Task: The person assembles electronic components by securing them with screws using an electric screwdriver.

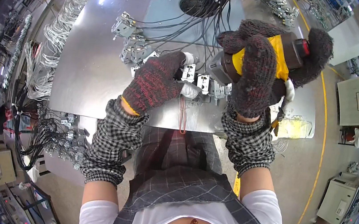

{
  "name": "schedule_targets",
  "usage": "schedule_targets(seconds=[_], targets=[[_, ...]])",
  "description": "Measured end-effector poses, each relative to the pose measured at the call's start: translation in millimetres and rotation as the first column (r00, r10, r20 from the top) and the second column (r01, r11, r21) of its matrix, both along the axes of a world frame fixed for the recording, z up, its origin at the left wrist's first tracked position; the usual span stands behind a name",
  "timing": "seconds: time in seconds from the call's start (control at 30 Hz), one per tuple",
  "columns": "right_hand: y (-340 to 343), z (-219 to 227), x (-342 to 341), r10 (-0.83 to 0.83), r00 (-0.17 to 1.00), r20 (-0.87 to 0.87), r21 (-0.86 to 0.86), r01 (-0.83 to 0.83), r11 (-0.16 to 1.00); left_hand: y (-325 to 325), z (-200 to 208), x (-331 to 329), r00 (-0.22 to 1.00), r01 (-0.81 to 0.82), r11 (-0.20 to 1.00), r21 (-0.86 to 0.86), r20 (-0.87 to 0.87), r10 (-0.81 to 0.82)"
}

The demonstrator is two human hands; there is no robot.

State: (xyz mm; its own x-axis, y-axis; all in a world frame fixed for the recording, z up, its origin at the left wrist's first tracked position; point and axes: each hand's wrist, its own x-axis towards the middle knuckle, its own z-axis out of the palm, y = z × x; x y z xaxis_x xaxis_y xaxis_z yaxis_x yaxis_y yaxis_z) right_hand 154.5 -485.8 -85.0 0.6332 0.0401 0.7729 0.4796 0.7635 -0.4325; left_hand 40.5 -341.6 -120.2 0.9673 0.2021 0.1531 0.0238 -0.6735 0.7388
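Note:
My left hand [154,82], in a dark red-and-black knitted glove with white-wrapped fingertips, pinches a small metal block [188,73] in a row at the table's near part. Its index fingertip lies on the far side and its thumb on the near side. More metal blocks [203,83] sit just to the right. My right hand [258,72], in a dark knitted glove, is wrapped round a dark power tool [294,52] banded with yellow tape, with a red part at its end. The tool's front end [221,68] points left toward the blocks; its tip is hard to make out.
Black cables [210,8] run from a round hole [192,5] in the metal table [89,78] to clustered metal fittings [129,29]. A red loop [182,117] hangs at the near edge. Yellow tape [292,126] lies at the right corner. White cable bundles [58,39] hang at left.

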Motion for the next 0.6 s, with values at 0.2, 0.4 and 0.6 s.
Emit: schedule_targets(seconds=[0.2,0.4,0.6], targets=[[-2,-4,3,-0.034,0.998,0.047,-0.081,0.038,0.996,-2,-3,0,0.998,0.001,0.998,-0.055,0.055,0.002],[1,-2,-8,0.053,0.998,0.033,-0.088,-0.050,0.995,2,-8,3,0.998,0.035,0.997,0.066,0.042,-0.038],[-13,-27,1,0.465,0.733,-0.496,-0.042,-0.555,0.831,-2,27,-5,0.989,-0.016,0.996,0.092,0.147,0.002]])
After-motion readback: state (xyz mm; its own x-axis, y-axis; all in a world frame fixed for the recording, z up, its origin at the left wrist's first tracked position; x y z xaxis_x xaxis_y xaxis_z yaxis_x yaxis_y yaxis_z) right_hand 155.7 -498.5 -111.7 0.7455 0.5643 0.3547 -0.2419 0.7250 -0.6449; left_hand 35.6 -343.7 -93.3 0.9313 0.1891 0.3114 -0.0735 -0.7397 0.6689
